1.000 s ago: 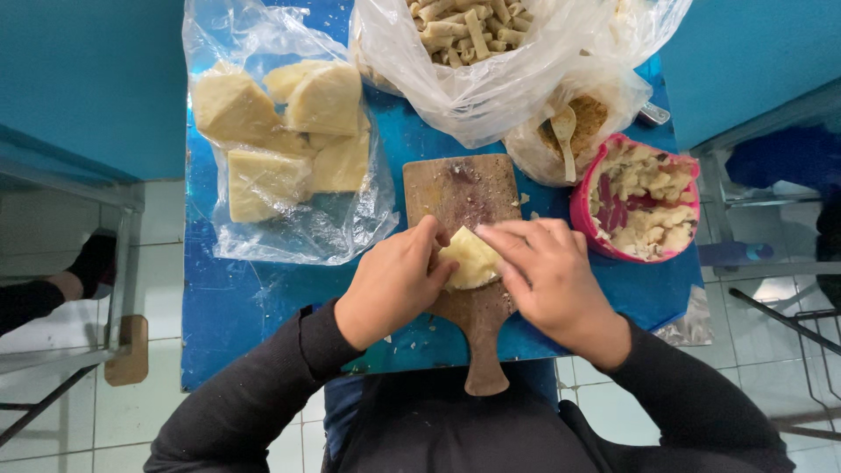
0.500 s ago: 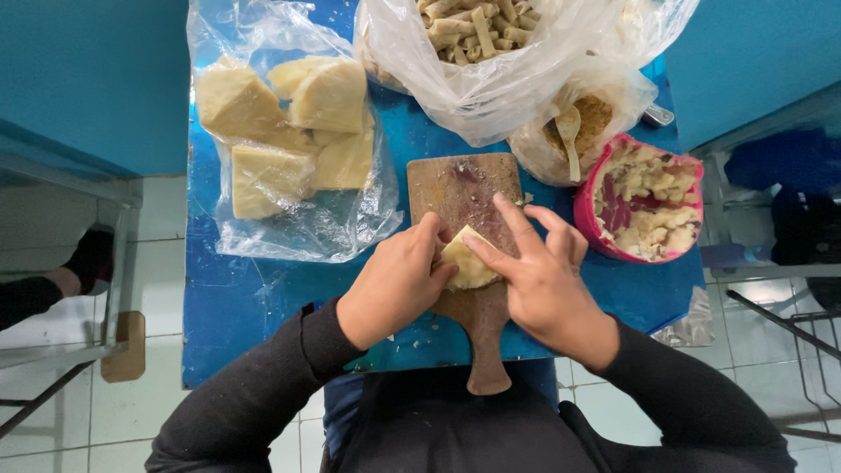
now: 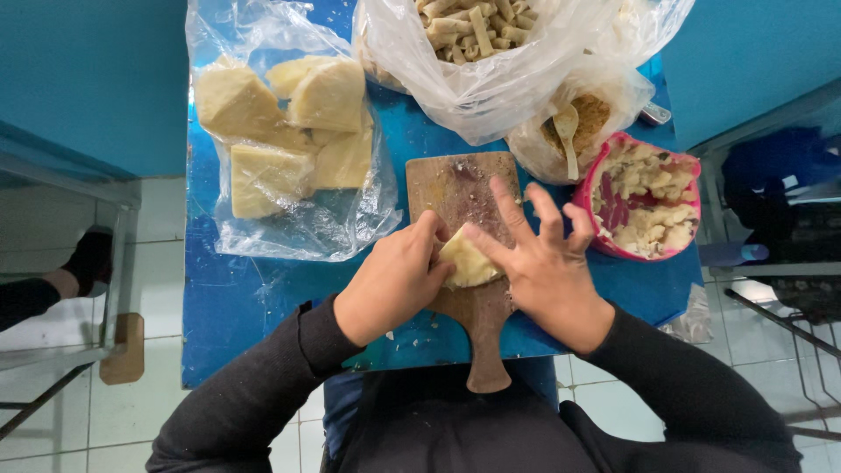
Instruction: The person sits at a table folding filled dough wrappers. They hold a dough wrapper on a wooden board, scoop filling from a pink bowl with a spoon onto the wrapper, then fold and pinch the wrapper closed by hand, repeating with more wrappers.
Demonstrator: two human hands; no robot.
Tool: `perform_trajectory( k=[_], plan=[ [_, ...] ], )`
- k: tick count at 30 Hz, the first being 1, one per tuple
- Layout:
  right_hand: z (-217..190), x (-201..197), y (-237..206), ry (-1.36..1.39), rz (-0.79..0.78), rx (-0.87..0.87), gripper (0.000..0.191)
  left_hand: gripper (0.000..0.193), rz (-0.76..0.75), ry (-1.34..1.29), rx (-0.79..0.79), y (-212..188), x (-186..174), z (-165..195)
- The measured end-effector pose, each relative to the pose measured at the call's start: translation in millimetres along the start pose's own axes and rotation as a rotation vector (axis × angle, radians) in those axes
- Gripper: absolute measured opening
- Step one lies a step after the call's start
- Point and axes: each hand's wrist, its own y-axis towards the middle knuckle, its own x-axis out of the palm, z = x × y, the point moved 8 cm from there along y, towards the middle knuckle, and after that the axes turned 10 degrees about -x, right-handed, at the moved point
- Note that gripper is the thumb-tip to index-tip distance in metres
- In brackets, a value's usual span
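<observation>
A pale yellow, folded piece of dough (image 3: 469, 262) lies on a wooden cutting board (image 3: 455, 188) with a handle that points toward me. My left hand (image 3: 396, 278) presses its fingertips on the dough's left edge. My right hand (image 3: 541, 260) rests on its right side, thumb and forefinger on the dough, the other fingers spread over the board. Both sleeves are black.
The board sits on a small blue table (image 3: 245, 307). A clear bag of pale yellow blocks (image 3: 289, 131) lies at the left. A bag of rolled sticks (image 3: 477, 35), a bag with brown filling and a spoon (image 3: 574, 127), and a pink bowl (image 3: 644, 197) stand behind and right.
My right hand's fingers have lifted and spread apart over the board. The dough has turned a little under both hands and looks more folded.
</observation>
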Motion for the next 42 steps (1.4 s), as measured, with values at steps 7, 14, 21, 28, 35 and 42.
perform_trajectory(
  k=[7,14,21,28,35,42],
  plan=[
    [-9,-3,3,-0.066,0.055,-0.028,0.059,0.038,-0.019,-0.007,-0.020,1,2,-4],
    [-3,3,-11,0.195,-0.017,0.027,0.064,0.039,-0.008,-0.008,-0.006,1,4,-5],
    [13,-1,-29,0.514,0.005,0.102,0.059,0.039,0.006,0.008,0.019,-1,3,-4],
    [-13,-7,-14,0.050,0.029,0.005,0.061,0.040,-0.008,0.012,-0.028,1,4,-6],
    [48,-21,-19,0.129,-0.004,0.140,0.023,0.037,-0.012,0.024,0.000,0,3,-6],
    [97,18,10,-0.077,-0.071,0.220,0.023,0.037,-0.010,0.034,0.002,2,4,-6]
  ],
)
